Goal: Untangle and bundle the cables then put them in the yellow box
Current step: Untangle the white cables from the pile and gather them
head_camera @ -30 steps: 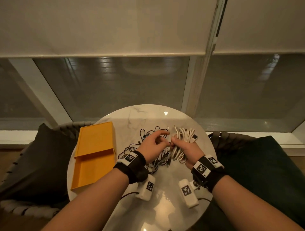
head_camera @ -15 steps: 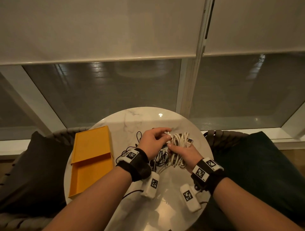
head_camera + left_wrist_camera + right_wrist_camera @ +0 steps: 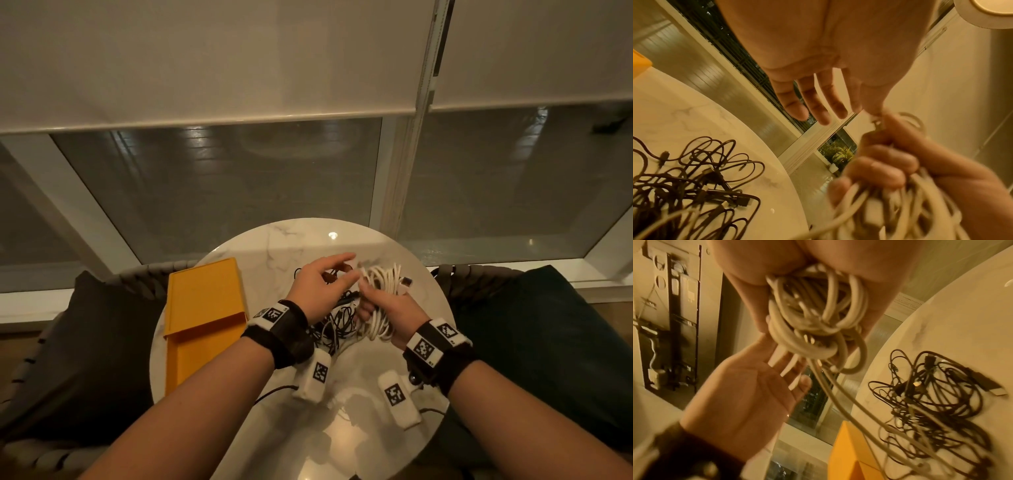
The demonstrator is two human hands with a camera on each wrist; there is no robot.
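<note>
The right hand (image 3: 394, 308) has its grip closed around a bundle of white cable (image 3: 380, 298), fingers curled round the loops, holding it above the round marble worktop (image 3: 281, 240). In the right wrist view the coils (image 3: 813, 318) fill the palm, and two loose white strands trail down from them toward the worktop. The left hand (image 3: 318, 284) is just beside the bundle, its grip open: the fingers (image 3: 818, 104) are spread and nearly straight, and they hold nothing, though the fingertips come close to the top of the white loops. In the left wrist view the right hand (image 3: 900, 162) is blurred, its fingers wrapped over the cable.

A tangle of black cables (image 3: 339, 318) lies on the worktop beneath and between the two hands; from the left wrist camera the knot (image 3: 690, 181) spreads over the marble with several plugs showing among the loops. The yellow box (image 3: 202, 318) sits open on the left part of the worktop, apart from the cables, with its lid (image 3: 205, 291) lying partly over the far end. Dark cushions (image 3: 85, 342) rest on the seats either side of the worktop, and a window with roller blinds (image 3: 205, 58) runs behind.
</note>
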